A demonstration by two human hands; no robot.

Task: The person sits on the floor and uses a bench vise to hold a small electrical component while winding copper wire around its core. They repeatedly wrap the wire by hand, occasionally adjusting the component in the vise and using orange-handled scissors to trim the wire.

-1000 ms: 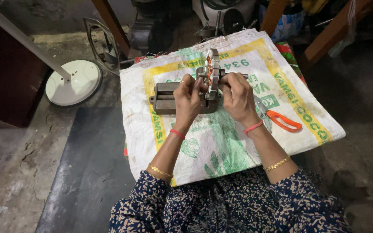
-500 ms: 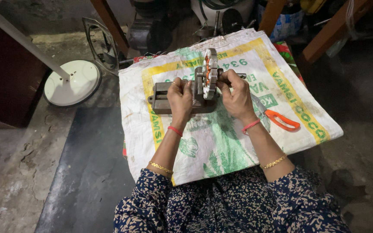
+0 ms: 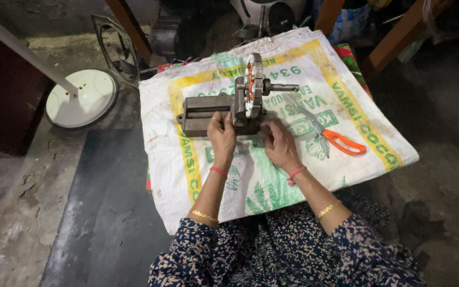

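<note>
Lowest in the frame, the person's patterned sleeves are reaching up toward the middle, each wrist wearing a red thread and a gold bangle. The left hand [image 3: 222, 137] is pressing on the near edge of the grey metal winding jig [image 3: 208, 114], fingers curled against its block but closed around nothing. The right hand [image 3: 279, 144] is lying flat and loosely spread on the woven sack [image 3: 272, 180] just below and right of the jig, holding nothing that can be seen; whether a fine wire is passing under its fingers cannot be told.

Just beyond the hands, at frame centre, the motor stator [image 3: 253, 85] is standing upright on the jig's spindle [image 3: 282, 87], its copper coils showing orange on the left face. The steadying judged best here is a firm downward press with the left hand so the jig is not sliding on the sack, with the right hand working low and close to the stator's slots.

Right of centre, orange-handled scissors [image 3: 331, 135] are lying near the right hand. Farther off, at the upper left, a white round stand base [image 3: 82, 98] is resting on the floor.
</note>
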